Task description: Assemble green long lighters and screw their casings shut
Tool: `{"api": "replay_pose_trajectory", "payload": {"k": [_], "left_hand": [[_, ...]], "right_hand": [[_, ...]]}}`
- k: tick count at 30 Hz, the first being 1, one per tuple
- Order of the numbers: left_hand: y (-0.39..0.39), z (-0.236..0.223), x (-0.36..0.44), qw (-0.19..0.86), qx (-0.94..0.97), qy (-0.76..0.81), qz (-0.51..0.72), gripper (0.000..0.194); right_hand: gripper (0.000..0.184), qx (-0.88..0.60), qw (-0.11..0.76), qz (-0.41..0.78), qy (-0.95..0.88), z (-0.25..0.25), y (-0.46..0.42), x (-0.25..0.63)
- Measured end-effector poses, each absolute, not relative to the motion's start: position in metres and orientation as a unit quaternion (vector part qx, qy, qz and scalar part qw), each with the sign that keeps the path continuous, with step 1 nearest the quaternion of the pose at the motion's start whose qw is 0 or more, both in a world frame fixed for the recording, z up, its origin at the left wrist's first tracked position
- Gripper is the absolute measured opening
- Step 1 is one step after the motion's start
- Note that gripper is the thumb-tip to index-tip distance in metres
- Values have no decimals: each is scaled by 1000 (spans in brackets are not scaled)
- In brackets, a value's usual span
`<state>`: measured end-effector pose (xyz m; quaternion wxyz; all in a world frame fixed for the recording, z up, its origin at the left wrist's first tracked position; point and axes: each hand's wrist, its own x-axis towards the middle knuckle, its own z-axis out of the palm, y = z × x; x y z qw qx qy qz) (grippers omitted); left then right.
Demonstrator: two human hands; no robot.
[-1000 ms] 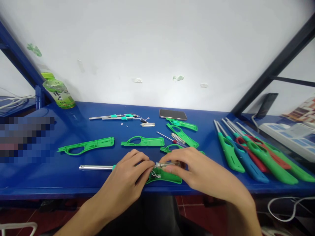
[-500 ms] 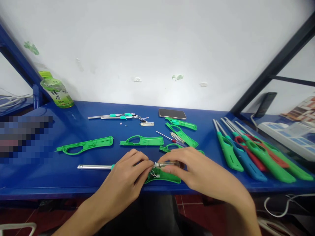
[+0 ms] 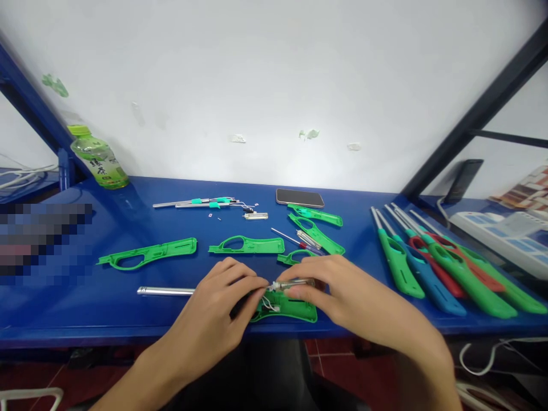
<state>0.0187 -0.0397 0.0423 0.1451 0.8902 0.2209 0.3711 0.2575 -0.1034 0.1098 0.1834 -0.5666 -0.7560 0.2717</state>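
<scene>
I find the slim, clear plastic reservoir [image 3: 296, 282] pinched between thumb and fingers of the right hand [image 3: 342, 288], the nearer of the two. Its long axis runs roughly left to right, whitish end facing the left hand [image 3: 220, 299]. The left fingertips are drawn narrow at that end; I cannot tell whether they grip anything. The reservoir sits at the far edge of the open green plastic handle shell [image 3: 297, 309], beside thin white looped wires [image 3: 268, 305].
</scene>
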Motion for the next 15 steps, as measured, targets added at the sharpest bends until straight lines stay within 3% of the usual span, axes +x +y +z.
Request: {"api": "replay_pose_trajectory", "payload": {"k": [15], "left_hand": [[-42, 41, 18, 140, 890, 209, 381, 15]], "right_hand": [[19, -582, 174, 253, -753, 107, -103, 254]]}}
